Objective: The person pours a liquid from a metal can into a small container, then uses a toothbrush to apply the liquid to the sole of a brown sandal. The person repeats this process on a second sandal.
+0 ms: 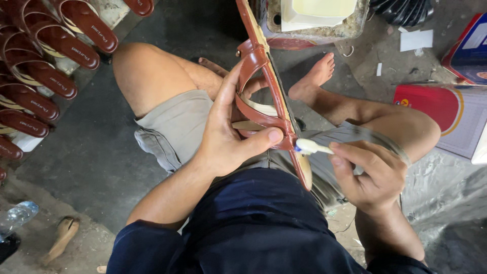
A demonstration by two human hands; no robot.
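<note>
the brown strappy sandal [264,96] stands on edge over the person's lap, its sole turned toward the right hand and its straps toward the left, the toe end low near the dark shirt and the heel end rising away toward the top of the view; the left hand [228,134] is closed around the sandal from the strap side, fingers threaded through the straps and the thumb pressed across the lower strap close to the sole edge; just beside that thumb, the white head of a small brush [310,147] touches the sandal's edge; the right hand [368,175] grips the brush, fingers curled shut round its handle, which is mostly hidden in the fist; under the sandal lie the person's khaki shorts [172,129] and bare crossed legs, one bare foot [314,76] showing just past the sandal on the right-hand side; beyond the sandal's heel end sits a grimy container [317,28] with a pale tub in it; well to the left of the sandal, rows of matching brown sandals [45,61] lie on a ledge; far to the sandal's right are red and blue boxes [446,109]; low and far left of the sandal, a plastic bottle [18,215] and a wooden shoe piece [61,238] rest on the dusty floor.
</note>
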